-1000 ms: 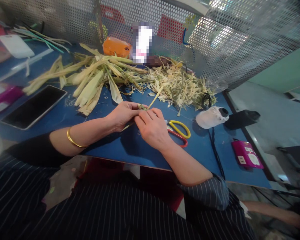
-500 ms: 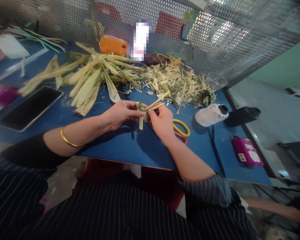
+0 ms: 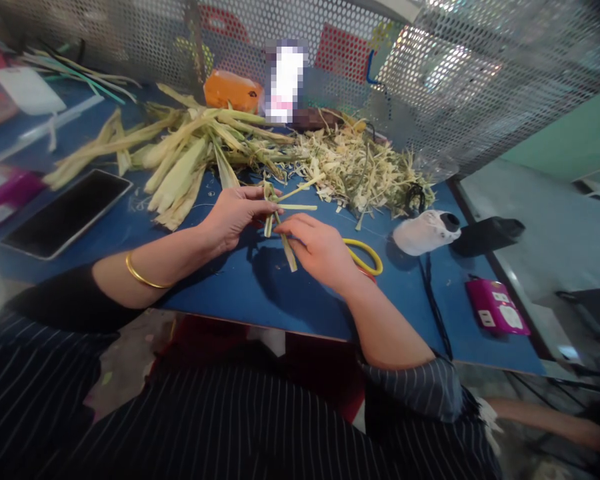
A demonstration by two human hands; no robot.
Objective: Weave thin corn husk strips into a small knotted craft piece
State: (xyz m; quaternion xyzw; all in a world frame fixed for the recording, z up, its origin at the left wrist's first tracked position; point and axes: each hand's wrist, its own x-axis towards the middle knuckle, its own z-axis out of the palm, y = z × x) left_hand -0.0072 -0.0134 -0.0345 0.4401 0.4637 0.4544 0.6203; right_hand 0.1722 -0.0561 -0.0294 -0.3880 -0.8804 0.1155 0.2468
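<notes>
Head cam: left hand [image 3: 233, 215] pinched the knotted top of some crossed husk strips [image 3: 279, 220] w/ thumb + fingertips, near the middle of the blue table [image 3: 260, 293]. Right hand [image 3: 320, 248] pinched one strip's lower end, fingers curled together. Yellow scissors [image 3: 367, 253] sat just beside the right hand; husk pile [image 3: 190, 150] at the far edge.

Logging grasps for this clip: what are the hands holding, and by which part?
Both hold crossed leaf strips. The left hand pinches them where they cross; the right hand grips the upper part of the strip that hangs down.
</notes>
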